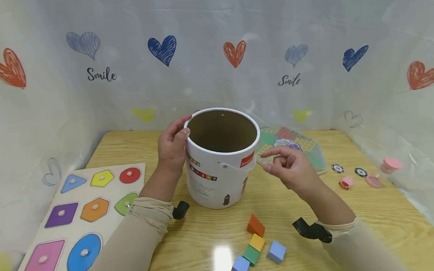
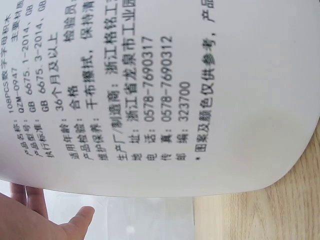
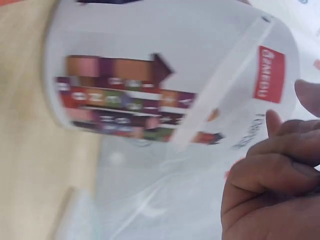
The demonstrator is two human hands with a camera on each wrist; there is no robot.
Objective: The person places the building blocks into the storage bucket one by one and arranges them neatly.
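Observation:
In the head view a white bucket (image 1: 205,184) with printed labels stands upright on the wooden table, its wide mouth facing up. My left hand (image 1: 172,146) holds it at the upper left, thumb at the rim and fingers reaching behind the wall. The left wrist view shows the bucket's printed side (image 2: 225,90) close up. To the bucket's right, my right hand (image 1: 291,167) has index finger and thumb apart, the other fingers loosely bent, and nothing held. A white handle (image 3: 220,85) slants across the bucket's side, a little away from those fingertips.
Several coloured blocks (image 1: 252,255) lie in front of the bucket. A shape puzzle board (image 1: 111,237) lies at left. Behind the right hand is a flat, colourful clear packet (image 1: 315,157). Black-and-white chips (image 1: 338,168) and small pink toys (image 1: 391,164) lie at right; a heart-printed curtain (image 1: 204,80) encloses the table.

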